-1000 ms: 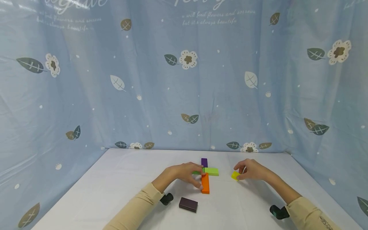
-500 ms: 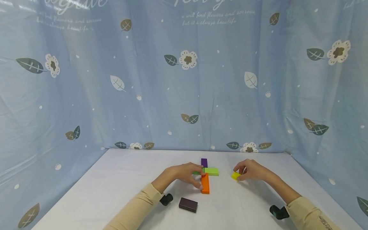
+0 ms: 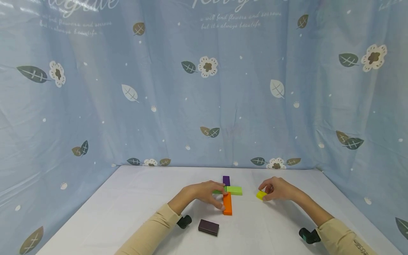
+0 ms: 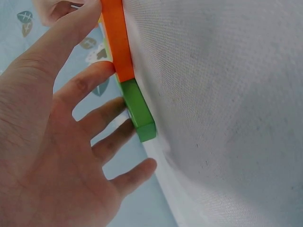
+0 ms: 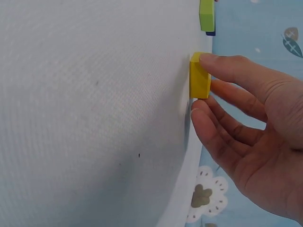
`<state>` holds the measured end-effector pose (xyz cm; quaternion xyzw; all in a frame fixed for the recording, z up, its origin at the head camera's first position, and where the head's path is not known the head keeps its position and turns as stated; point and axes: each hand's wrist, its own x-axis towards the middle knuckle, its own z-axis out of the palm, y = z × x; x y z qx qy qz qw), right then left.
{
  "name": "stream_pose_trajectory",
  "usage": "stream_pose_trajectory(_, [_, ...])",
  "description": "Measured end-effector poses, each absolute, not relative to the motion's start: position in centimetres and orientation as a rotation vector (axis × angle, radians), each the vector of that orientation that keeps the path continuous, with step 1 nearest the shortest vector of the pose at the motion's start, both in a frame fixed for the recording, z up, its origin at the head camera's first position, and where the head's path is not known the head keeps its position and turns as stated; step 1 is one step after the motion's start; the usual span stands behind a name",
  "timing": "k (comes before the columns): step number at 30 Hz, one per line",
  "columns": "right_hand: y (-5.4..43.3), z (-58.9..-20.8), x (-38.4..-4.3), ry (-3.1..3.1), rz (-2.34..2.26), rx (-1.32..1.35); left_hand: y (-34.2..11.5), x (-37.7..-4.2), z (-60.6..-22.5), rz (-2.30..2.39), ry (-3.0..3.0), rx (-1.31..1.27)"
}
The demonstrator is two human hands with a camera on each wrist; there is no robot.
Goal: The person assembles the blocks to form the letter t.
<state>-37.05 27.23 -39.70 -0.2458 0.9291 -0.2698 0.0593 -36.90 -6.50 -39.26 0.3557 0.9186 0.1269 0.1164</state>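
Note:
My left hand (image 3: pixel 207 192) holds the orange block (image 3: pixel 227 206), thumb at its near end and index finger at its far end. Past that end lie a darker green block (image 4: pixel 138 104), partly hidden by my fingers in the head view, and a light green block (image 3: pixel 234 191). A purple block (image 3: pixel 226 181) stands behind them, so the group forms a cross. To the right, my right hand (image 3: pixel 280 188) pinches a small yellow block (image 5: pixel 200 78) between thumb and fingers, low at the white tabletop. In the left wrist view, the other left fingers spread beside the darker green block.
A dark brown block (image 3: pixel 208 227) lies on the white tabletop (image 3: pixel 255 233), nearer than the cross. Black wrist devices (image 3: pixel 310 235) hang under both sleeves. A blue patterned curtain (image 3: pixel 204 99) closes off the back and sides.

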Motion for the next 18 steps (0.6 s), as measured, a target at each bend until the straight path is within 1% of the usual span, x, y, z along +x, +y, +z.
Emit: stream_pose_trajectory(18, [27.43,-39.63,-36.34,2.848,-0.858,-0.745,-6.54,-36.75,-39.06,0.385,2.673,1.076])
